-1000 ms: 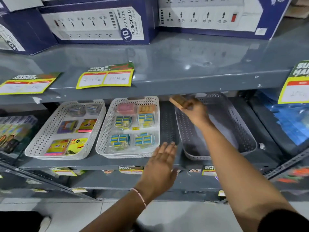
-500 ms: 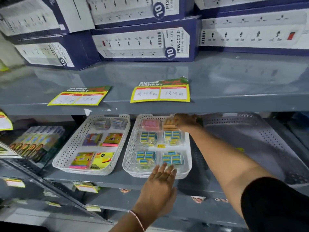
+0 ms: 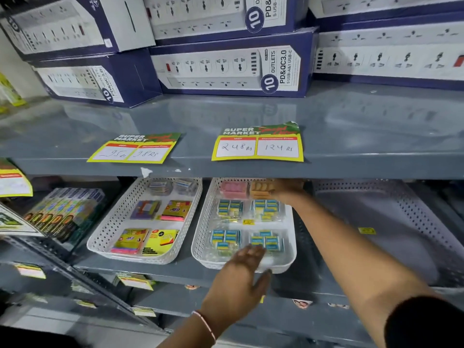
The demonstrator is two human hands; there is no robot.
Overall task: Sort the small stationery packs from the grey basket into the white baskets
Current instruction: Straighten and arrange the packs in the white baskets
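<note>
The middle white basket holds several blue-and-yellow packs, a pink pack and an orange pack at its back right corner. My right hand reaches under the upper shelf and grips the orange pack, which sits low in that corner. My left hand lies flat with fingers apart on the basket's front rim. The left white basket carries colourful note packs. On the right stands the grey basket, showing only a small yellow label inside.
The grey upper shelf overhangs the baskets and hides their back edges; two price tags lie on it under stacked power-strip boxes. Boxed pencils stand left of the white baskets.
My right hand carried the orange pack from over the grey basket leftward to the back right corner of the middle white basket. The left hand stayed at that basket's front rim.
</note>
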